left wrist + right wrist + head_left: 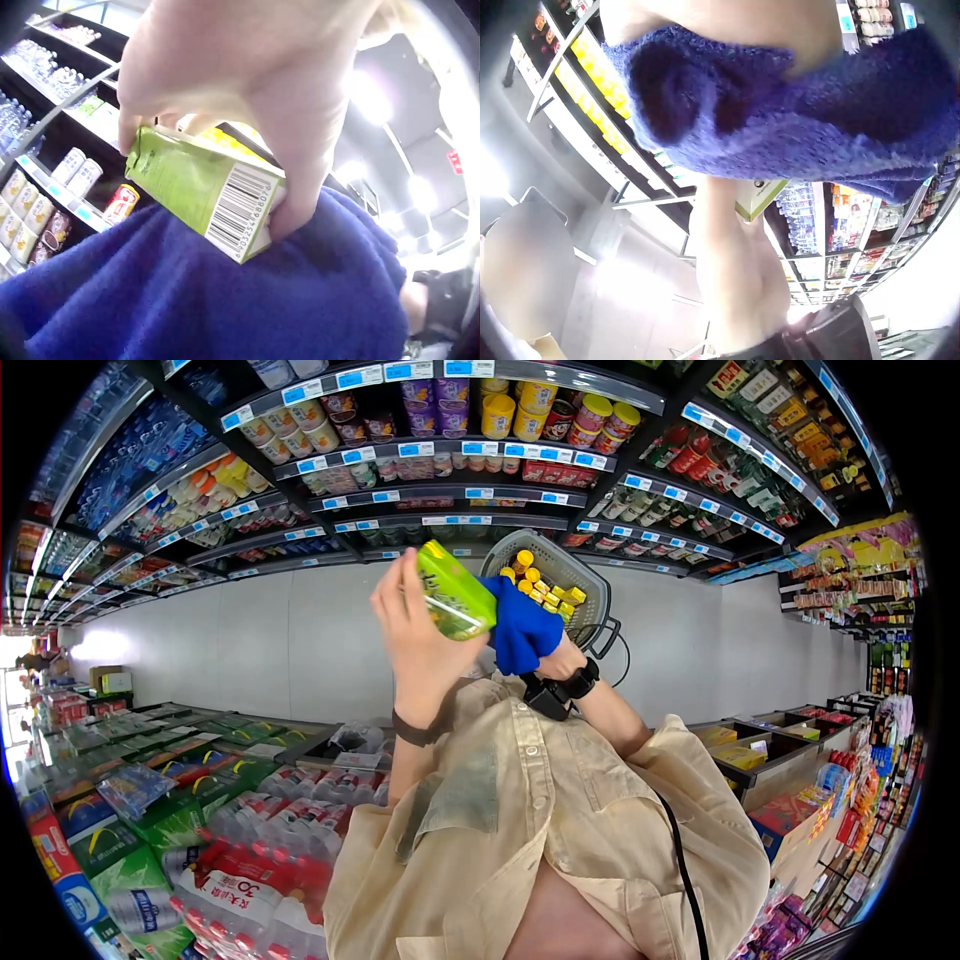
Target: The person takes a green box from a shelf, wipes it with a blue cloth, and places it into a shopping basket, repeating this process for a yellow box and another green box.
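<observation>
My left hand (425,660) (240,60) grips a green box (452,592) by its sides, fingers on one side and thumb on the other. A barcode shows on one end of the box (191,180) in the left wrist view. Against the box lies a bunched blue cloth (525,628) (187,292), held by my right hand (565,660). The cloth (780,142) covers most of the right fingers, and only part of the right hand (735,19) shows above it in the right wrist view. A corner of the green box (759,198) appears below the cloth.
Beyond the hands, a grey basket (590,585) on the floor holds several yellow-topped and yellow items (530,575). Stocked shelves (440,450) run across the far side. Packs of bottles (250,870) stand at the lower left, and cartons (790,810) at the lower right.
</observation>
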`<state>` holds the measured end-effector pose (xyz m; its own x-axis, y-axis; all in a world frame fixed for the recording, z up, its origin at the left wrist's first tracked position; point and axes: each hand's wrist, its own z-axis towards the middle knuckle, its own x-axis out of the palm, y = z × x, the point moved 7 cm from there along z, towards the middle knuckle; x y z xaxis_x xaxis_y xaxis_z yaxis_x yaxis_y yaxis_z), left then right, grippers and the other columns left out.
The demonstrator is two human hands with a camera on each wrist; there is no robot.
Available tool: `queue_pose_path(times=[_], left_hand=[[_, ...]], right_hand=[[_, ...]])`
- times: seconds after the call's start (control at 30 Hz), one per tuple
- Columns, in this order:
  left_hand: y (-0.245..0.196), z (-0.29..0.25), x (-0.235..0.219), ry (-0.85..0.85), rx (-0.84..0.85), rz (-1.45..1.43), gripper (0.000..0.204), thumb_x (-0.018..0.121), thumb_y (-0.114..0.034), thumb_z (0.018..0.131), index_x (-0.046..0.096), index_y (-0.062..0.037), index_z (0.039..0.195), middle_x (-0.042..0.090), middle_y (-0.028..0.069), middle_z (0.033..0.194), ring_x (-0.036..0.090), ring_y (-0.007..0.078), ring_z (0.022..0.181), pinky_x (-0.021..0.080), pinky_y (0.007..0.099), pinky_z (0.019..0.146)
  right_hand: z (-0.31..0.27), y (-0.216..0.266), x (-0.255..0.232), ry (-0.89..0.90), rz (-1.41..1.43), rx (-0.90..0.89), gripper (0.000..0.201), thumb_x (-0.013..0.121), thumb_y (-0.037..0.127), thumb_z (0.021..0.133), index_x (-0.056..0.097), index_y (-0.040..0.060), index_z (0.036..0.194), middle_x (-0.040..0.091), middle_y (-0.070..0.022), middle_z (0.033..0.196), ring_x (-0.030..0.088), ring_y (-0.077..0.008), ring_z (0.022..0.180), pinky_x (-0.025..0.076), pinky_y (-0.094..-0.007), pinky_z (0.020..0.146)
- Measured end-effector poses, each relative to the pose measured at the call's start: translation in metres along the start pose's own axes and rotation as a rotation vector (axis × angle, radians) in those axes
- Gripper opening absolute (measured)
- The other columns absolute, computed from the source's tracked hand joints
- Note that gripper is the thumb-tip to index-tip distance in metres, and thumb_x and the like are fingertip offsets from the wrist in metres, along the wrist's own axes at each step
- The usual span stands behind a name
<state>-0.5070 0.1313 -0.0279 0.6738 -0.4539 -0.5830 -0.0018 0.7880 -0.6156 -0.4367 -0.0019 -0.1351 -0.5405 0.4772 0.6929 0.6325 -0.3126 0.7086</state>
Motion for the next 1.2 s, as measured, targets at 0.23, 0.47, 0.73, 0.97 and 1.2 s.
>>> queue_pose_path(times=[0.23,0.47,0.73,0.97,1.2], left_hand=[[0.018,-0.002,-0.018,-0.023,-0.037,0.056,0.108,0.090,-0.023,0.055,0.038,0.0002,0.147,0.047,0.0207,0.137,0.047,0.0412,0.122,0.043,0.0480,0.102],[-0.006,-0.027,-0.005,-0.044,0.096,-0.150,0.110,0.092,-0.022,0.051,0.040,-0.0012,0.146,0.046,0.0206,0.137,0.048,0.0394,0.126,0.042,0.0465,0.105],[0.027,-0.034,-0.018,-0.286,-0.204,-1.190,0.124,0.095,-0.038,0.056,0.029,0.0022,0.152,0.048,0.0168,0.142,0.053,0.0314,0.127,0.044,0.0431,0.105],[0.025,-0.035,-0.008,-0.261,-0.088,-1.072,0.135,0.087,-0.059,0.066,0.007,-0.0075,0.161,0.026,0.0204,0.159,0.040,0.0366,0.140,0.040,0.0468,0.110],[0.023,-0.028,-0.021,-0.010,0.107,-0.809,0.111,0.088,-0.024,0.064,0.023,-0.0071,0.153,0.024,0.0257,0.161,0.035,0.0363,0.145,0.036,0.0472,0.116]], right_hand=[[0.004,0.003,0.038,0.027,0.098,0.171,0.053,0.053,0.020,0.103,0.039,-0.0007,0.150,0.062,-0.0020,0.115,0.060,-0.0069,0.096,0.051,-0.0212,0.079],[0.014,0.015,0.040,0.055,0.118,0.063,0.043,0.048,0.017,0.102,0.044,-0.0042,0.139,0.059,-0.0113,0.133,0.059,-0.0137,0.121,0.046,-0.0265,0.104],[0.012,0.006,0.075,0.093,-0.049,0.214,0.068,0.048,0.047,0.105,0.035,-0.0007,0.153,0.050,-0.0111,0.149,0.051,-0.0171,0.134,0.043,-0.0332,0.108],[0.008,-0.024,0.083,0.148,-0.051,0.062,0.061,0.048,0.039,0.107,0.034,0.0039,0.155,0.046,-0.0053,0.151,0.046,-0.0127,0.135,0.035,-0.0320,0.113],[0.008,-0.003,0.059,-0.036,-0.028,-0.169,0.053,0.052,0.034,0.105,0.043,0.0039,0.147,0.050,-0.0068,0.146,0.050,-0.0148,0.131,0.042,-0.0334,0.110]])
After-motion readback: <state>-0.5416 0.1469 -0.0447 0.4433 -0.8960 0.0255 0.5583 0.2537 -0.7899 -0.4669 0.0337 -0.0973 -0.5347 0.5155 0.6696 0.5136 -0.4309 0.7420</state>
